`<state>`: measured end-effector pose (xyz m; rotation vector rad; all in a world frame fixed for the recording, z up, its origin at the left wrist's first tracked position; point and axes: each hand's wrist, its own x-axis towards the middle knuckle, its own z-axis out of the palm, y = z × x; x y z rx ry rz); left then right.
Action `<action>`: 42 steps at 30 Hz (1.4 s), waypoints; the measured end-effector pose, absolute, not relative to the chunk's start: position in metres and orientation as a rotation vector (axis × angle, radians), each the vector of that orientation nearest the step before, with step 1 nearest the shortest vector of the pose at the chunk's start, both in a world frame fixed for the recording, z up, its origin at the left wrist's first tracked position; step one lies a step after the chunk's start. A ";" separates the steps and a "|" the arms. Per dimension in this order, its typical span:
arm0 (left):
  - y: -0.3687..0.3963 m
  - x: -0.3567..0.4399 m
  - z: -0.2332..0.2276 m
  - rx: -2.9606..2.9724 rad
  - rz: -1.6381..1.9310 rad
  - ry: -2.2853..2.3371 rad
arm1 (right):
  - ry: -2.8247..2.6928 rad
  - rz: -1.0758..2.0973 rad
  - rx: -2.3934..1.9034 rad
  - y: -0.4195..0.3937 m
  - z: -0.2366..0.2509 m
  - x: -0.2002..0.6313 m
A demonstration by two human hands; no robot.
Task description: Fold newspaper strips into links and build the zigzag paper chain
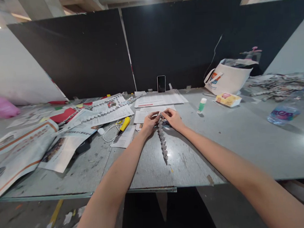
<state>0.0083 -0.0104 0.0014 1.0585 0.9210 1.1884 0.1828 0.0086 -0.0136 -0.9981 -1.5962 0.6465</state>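
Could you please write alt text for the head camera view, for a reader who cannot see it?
Both hands, left hand and right hand, pinch the far end of a folded paper chain that trails toward the viewer on a grey table. Newspapers, a yellow utility knife, a glue stick, a tote bag and an upright phone surround them.

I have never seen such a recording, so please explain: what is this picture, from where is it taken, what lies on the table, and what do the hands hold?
There is no machine here. A camera on a person's head looks forward and down at their two bare hands. The left hand and right hand together pinch the top of a folded paper chain, which trails toward the person on the grey table. Around lie newspapers, a yellow knife, a glue stick, a water bottle, a tote bag and a phone leaning against the dark wall.
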 end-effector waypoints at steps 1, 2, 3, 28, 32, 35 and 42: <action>-0.011 0.008 0.002 1.061 1.188 0.923 | -1.586 0.646 -0.996 0.008 -0.013 0.182; -0.011 0.009 0.002 1.062 1.187 0.926 | -1.576 0.644 -0.993 0.008 -0.012 0.182; -0.011 0.009 0.002 1.065 1.188 0.929 | -1.569 0.640 -0.991 0.007 -0.012 0.181; 0.009 0.009 -0.022 1.460 1.341 0.935 | -1.602 0.608 -0.999 0.005 -0.006 0.183; 0.008 0.010 -0.021 1.503 1.331 0.939 | -1.602 0.627 -0.992 0.008 -0.008 0.183; 0.007 0.011 -0.020 1.510 1.351 0.953 | -1.597 0.618 -0.991 0.008 -0.008 0.182; 0.005 0.011 -0.017 1.480 1.356 0.940 | -1.561 0.652 -0.988 0.008 -0.007 0.182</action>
